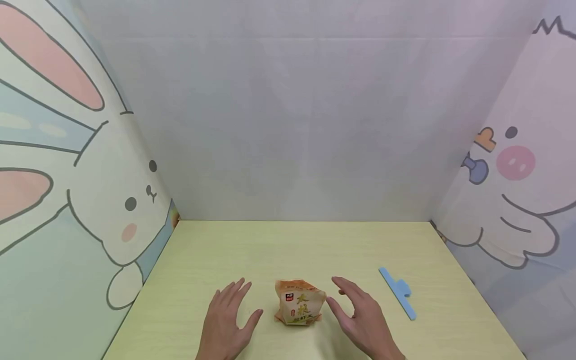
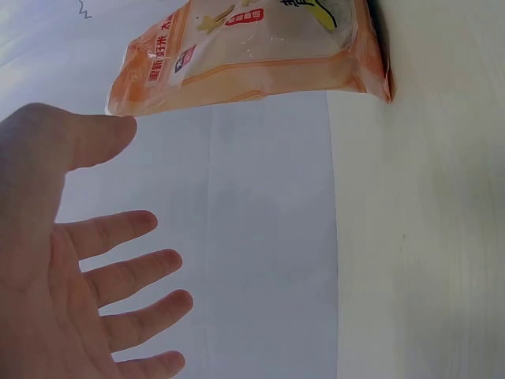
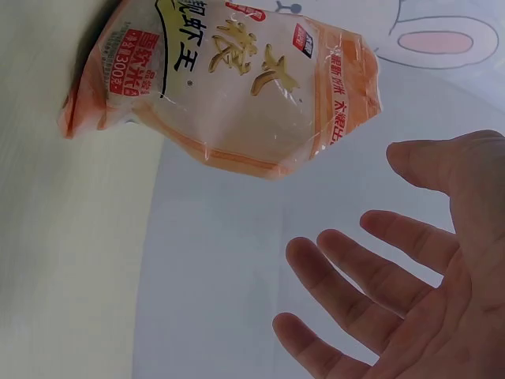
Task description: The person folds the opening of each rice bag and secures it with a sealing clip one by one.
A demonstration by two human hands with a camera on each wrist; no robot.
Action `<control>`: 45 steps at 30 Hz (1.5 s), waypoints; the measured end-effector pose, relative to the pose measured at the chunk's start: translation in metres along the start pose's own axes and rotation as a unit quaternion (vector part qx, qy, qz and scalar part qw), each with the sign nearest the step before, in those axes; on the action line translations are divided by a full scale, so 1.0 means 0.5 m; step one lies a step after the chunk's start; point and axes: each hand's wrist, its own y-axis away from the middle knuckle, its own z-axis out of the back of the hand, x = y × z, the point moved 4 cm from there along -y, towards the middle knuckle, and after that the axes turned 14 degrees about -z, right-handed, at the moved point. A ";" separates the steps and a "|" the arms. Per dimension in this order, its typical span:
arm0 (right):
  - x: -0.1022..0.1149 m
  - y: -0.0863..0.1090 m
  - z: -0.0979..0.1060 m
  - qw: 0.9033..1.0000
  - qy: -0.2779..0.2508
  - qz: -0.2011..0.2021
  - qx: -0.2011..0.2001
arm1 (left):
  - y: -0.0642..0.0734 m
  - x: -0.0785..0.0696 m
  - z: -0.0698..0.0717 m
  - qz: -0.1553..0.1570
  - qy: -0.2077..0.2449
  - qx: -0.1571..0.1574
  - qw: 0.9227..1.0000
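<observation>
A small bag of rice (image 1: 302,304), cream and orange plastic with gold and red lettering, stands upright on the table (image 1: 252,250). To its left is my left hand (image 1: 227,320), fingers spread and holding nothing. On the other side my right hand (image 1: 366,320) is held out with its thumb close to the bag's edge. In the right wrist view the bag (image 3: 229,87) appears beyond the thumb, with a gap between them. The left wrist view shows the bag (image 2: 252,47) just past the left thumb; whether they touch I cannot tell.
A light-blue bar with a tab, like a bag clip (image 1: 398,294), lies slantwise on the table to the right of my right hand. Cloth walls close in the table, with a rabbit drawing (image 1: 130,225) on the left and a chick drawing (image 1: 517,200) on the right.
</observation>
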 end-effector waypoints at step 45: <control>0.027 -0.009 -0.020 0.997 -0.059 0.044 0.000 | -0.040 -0.039 -0.002 -0.031 0.023 -0.038 0.999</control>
